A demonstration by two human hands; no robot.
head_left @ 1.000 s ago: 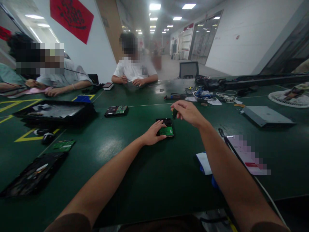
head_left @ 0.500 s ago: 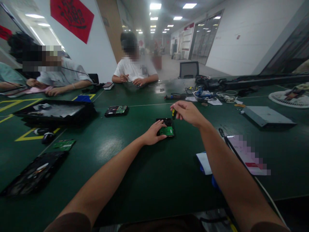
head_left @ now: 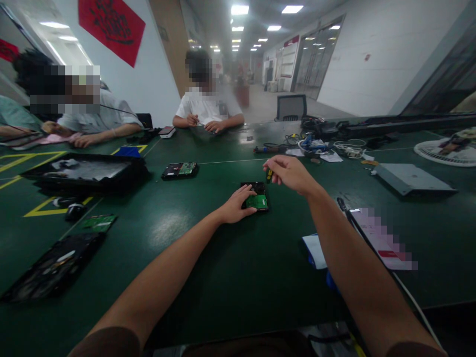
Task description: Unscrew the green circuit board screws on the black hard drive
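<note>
Laid across the left side of a black drive [head_left: 260,202], the left grip [head_left: 238,205] is spread, its thumb set at the near edge; whether the drive is clamped there cannot be told. Past the drive's far right corner, a yellow-and-black tool [head_left: 269,174] is clamped between the fingers of the right grip [head_left: 286,171]; its tip cannot be made out.

On the left, the green surface [head_left: 223,282] is taken up by a black tray [head_left: 98,172] and, nearer, a black casing [head_left: 55,267] with a green board [head_left: 99,224] beside its far end. A broad stretch of surface is framed by the forearms, from the drive down to the near edge. To the right, room is bounded by a white-and-blue packet [head_left: 314,249] against the right forearm's outline, then by a grey metal box [head_left: 414,178].

The held-down drive is set flat, mid-surface, dark at its far end and covered nearer by a bright green circuit board with small pale marks.

Counted left to right: three people [head_left: 208,108] across the surface, one tray, one casing, two drives (the second drive [head_left: 180,170] lying well apart), one tool, one packet, one box.
</note>
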